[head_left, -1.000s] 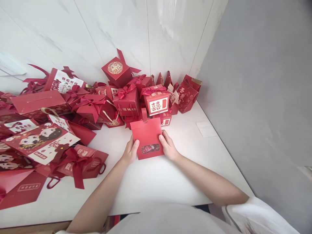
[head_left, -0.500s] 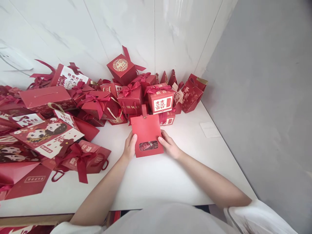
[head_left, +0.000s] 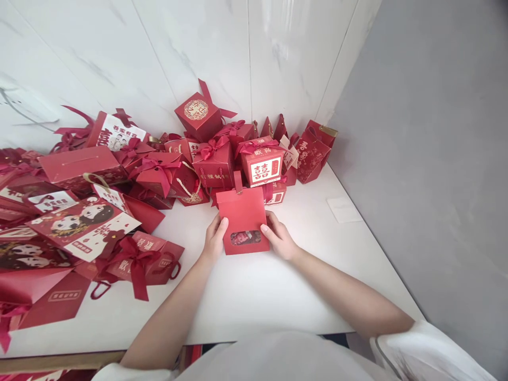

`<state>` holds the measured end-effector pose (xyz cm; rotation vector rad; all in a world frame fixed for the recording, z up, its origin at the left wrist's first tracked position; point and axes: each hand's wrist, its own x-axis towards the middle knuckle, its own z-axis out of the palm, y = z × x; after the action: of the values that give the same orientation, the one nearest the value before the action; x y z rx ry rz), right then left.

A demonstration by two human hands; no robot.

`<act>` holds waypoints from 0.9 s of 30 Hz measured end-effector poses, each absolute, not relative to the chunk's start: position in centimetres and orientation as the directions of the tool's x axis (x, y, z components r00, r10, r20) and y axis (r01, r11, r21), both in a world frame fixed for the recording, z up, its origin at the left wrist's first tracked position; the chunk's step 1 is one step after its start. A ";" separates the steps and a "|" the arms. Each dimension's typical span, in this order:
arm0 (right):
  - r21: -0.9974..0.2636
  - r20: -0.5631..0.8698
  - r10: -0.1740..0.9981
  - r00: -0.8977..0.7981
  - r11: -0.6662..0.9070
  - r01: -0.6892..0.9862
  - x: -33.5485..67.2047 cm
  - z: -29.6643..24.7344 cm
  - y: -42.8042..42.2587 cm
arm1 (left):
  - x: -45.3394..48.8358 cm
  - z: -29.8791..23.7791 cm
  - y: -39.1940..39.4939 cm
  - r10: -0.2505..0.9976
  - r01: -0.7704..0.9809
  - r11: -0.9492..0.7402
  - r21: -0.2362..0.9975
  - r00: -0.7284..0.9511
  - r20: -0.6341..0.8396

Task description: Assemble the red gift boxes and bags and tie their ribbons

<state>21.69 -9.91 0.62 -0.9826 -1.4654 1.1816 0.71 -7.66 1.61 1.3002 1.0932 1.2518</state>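
Note:
A flat red gift bag (head_left: 243, 214) with a small clear window near its lower edge stands on the white table (head_left: 257, 296). My left hand (head_left: 214, 241) grips its left side, thumb on the front. My right hand (head_left: 279, 238) grips its right side the same way. A short red tab sticks up from the bag's top edge. The bag stands just in front of a pile of red gift boxes (head_left: 222, 153).
Many red boxes and bags with ribbons crowd the back and left of the table, among them a box with a white label (head_left: 263, 168) and a printed bag with cartoon figures (head_left: 79, 225). A white slip (head_left: 344, 209) lies at the right. Marble wall behind, grey wall to the right.
Both hands have carried the red bag a little away from me, closer to the pile of boxes. The grip is the same.

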 end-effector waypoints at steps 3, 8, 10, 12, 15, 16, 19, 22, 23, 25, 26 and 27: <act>-0.906 0.350 0.930 -0.109 0.366 0.213 21.7 0.7 -10.6 | 1.3 2.3 -8.1 0.972 0.150 -0.215 0.965 -0.064 0.226; -0.773 0.442 0.855 -0.269 0.516 0.368 21.6 0.6 -11.4 | 1.7 2.6 -9.0 0.938 0.419 -0.311 0.853 -0.008 0.346; -0.754 0.455 0.842 -0.291 0.538 0.376 21.5 0.5 -11.4 | 1.3 2.3 -8.9 0.926 0.443 -0.378 0.813 0.170 0.337; -0.747 0.468 0.843 -0.265 0.538 0.391 21.5 0.5 -11.3 | 0.9 2.2 -8.7 0.894 0.440 -0.426 0.791 0.342 0.291; -0.756 0.456 0.854 -0.251 0.521 0.396 21.6 0.6 -10.8 | 0.6 2.1 -8.4 0.892 0.450 -0.391 0.803 0.399 0.211; -0.767 0.450 0.853 -0.264 0.520 0.376 21.6 0.7 -10.7 | 0.5 2.0 -8.3 0.906 0.426 -0.357 0.832 0.373 0.197; -0.825 0.405 0.843 -0.354 0.504 0.257 21.8 0.9 -10.3 | 0.3 1.7 -7.9 0.929 0.195 -0.262 0.945 0.316 0.193; -0.902 0.318 0.834 -0.451 0.413 0.129 22.0 1.0 -10.0 | 0.0 1.3 -7.7 0.928 0.041 -0.210 0.977 0.321 0.186; -0.918 0.301 0.830 -0.470 0.386 0.093 22.0 1.1 -10.0 | -0.1 1.3 -7.7 0.927 0.039 -0.211 0.977 0.326 0.187; -0.930 0.305 0.822 -0.481 0.365 0.036 22.1 1.3 -9.8 | -0.1 1.4 -7.8 0.927 0.052 -0.224 0.973 0.320 0.196; -0.932 0.310 0.824 -0.473 0.363 0.021 22.1 1.3 -9.7 | -0.1 1.5 -7.8 0.927 0.057 -0.231 0.971 0.315 0.202; -0.933 0.312 0.830 -0.462 0.359 0.016 22.1 1.3 -9.6 | -0.1 1.6 -7.9 0.928 0.060 -0.235 0.970 0.310 0.206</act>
<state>22.14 -9.65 1.34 -0.7487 -1.7693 1.2022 -0.06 -7.91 1.63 1.5738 0.9295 1.0853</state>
